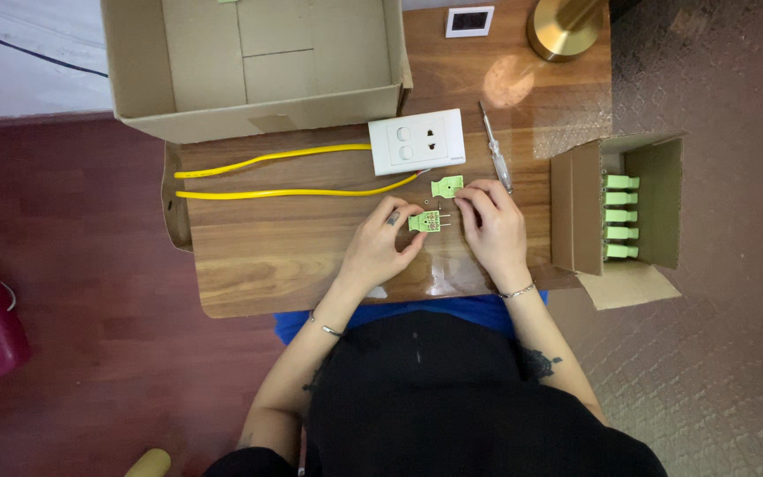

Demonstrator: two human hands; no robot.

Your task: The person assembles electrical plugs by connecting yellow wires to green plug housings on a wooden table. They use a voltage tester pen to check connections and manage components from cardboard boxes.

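Socket plate [417, 141], screwdriver [494, 146] at 12; green cover [446, 186] near.
My left hand [380, 247] pinches green plug [425, 221]; right hand [492, 225] fingertips touch it.

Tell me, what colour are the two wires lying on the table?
Yellow wires, seen best in the head view.

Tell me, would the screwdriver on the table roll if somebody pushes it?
Probably. The screwdriver looks slim and round, lying flat on the glossy wooden table, so it may roll sideways. It seems light and stiff.
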